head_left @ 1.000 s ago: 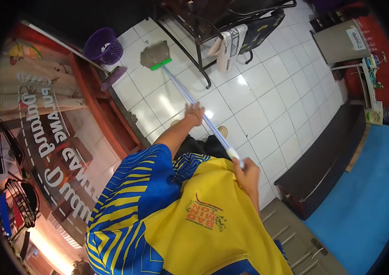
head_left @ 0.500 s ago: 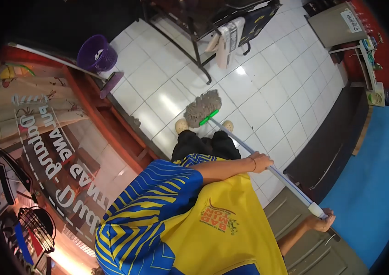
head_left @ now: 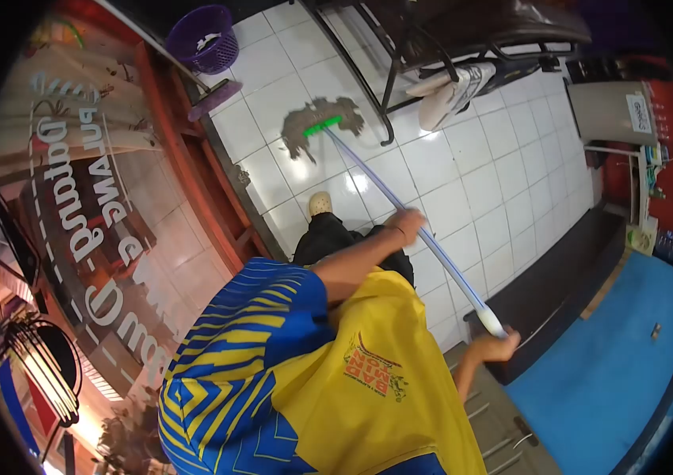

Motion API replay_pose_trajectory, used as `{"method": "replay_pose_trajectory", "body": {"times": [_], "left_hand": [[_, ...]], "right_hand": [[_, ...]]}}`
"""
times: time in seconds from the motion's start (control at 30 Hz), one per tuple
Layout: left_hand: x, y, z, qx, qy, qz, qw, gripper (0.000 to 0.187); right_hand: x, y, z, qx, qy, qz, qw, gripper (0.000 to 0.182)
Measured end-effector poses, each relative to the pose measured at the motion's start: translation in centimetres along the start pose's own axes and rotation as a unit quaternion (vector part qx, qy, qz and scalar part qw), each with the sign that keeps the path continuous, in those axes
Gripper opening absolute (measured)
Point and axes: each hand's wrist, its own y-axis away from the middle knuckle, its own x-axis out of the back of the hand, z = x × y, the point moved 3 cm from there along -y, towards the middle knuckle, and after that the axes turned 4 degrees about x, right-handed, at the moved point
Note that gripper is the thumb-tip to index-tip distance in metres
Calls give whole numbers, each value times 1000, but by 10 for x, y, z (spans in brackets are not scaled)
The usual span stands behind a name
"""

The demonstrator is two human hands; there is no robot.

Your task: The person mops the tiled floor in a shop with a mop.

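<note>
A string mop with a grey head (head_left: 322,123) and a green clamp (head_left: 323,126) rests on the white tiled floor ahead of my feet. Its blue-white pole (head_left: 447,265) slants down to the right in front of my body. Partway along the pole, my left hand (head_left: 407,228) is closed around it. My right hand (head_left: 493,346) grips the upper end, just past the white collar (head_left: 490,321). One beige clog (head_left: 320,203) shows below the mop head; the other foot is hidden.
A purple basket (head_left: 216,59) and a broom (head_left: 216,100) stand at the upper left by the red-framed window (head_left: 202,178). A metal-legged table (head_left: 388,119) with hanging cloth (head_left: 451,95) is ahead. To the right are a dark bench (head_left: 566,269) and a blue surface (head_left: 606,348).
The mop head has moved forward and left, away from my feet, its strands spreading. Both hands have moved up and left in view, still on the pole.
</note>
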Motion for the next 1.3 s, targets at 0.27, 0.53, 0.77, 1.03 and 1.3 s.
{"method": "replay_pose_trajectory", "body": {"times": [0.27,0.53,0.77,1.03,1.3], "left_hand": [[125,33,-123,219,71,191,954,68],[164,86,-146,197,77,105,972,68],[123,34,-105,181,-4,-13,983,65],[32,8,-34,137,49,-123,982,48],[-8,14,13,-80,-62,-161,982,25]], "right_hand": [[-153,72,-180,104,-310,-469,820,30],[-195,111,-204,-24,-361,-662,657,42],[-92,13,-103,39,-221,-552,803,36],[57,-72,-30,-17,-166,-253,953,32],[71,-90,8,38,-277,88,956,30]]}}
